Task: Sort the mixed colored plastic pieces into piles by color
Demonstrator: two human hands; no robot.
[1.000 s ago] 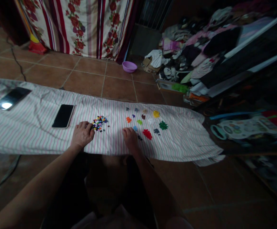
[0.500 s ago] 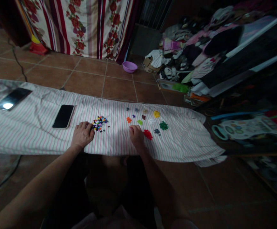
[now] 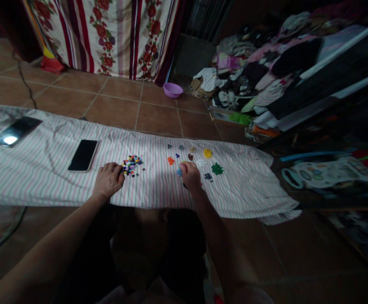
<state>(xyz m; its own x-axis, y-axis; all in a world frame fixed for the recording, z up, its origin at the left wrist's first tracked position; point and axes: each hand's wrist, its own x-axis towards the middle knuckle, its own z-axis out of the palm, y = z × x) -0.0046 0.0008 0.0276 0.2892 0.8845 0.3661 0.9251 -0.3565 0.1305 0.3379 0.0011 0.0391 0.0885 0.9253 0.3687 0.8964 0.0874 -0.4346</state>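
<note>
My left hand [image 3: 109, 179] rests on the striped cloth with its fingers bent together, the fingertips against the left edge of a mixed pile of tiny coloured pieces [image 3: 131, 164]. A dark bit shows at those fingertips; what they hold is unclear. Over the sorted heaps, my right hand [image 3: 190, 174] is closed in a pinch, its contents too small to make out. Light blue pieces [image 3: 179, 172] lie just left of its fingertips, and orange pieces [image 3: 170, 160] farther left. Beyond are brown pieces [image 3: 190, 157]. The hand mostly hides the red heap.
Yellow [image 3: 207, 153], green [image 3: 217, 169] and grey pieces [image 3: 208, 176] lie in separate heaps to the right. A phone [image 3: 83, 156] and a dark shiny device [image 3: 16, 131] lie on the cloth [image 3: 57, 181] at left. A purple basin [image 3: 173, 90] stands on the tiled floor.
My right hand has shifted right and slightly away from me, uncovering the light blue pieces and covering the red and lime-green heaps. My left hand has stayed by the mixed pile.
</note>
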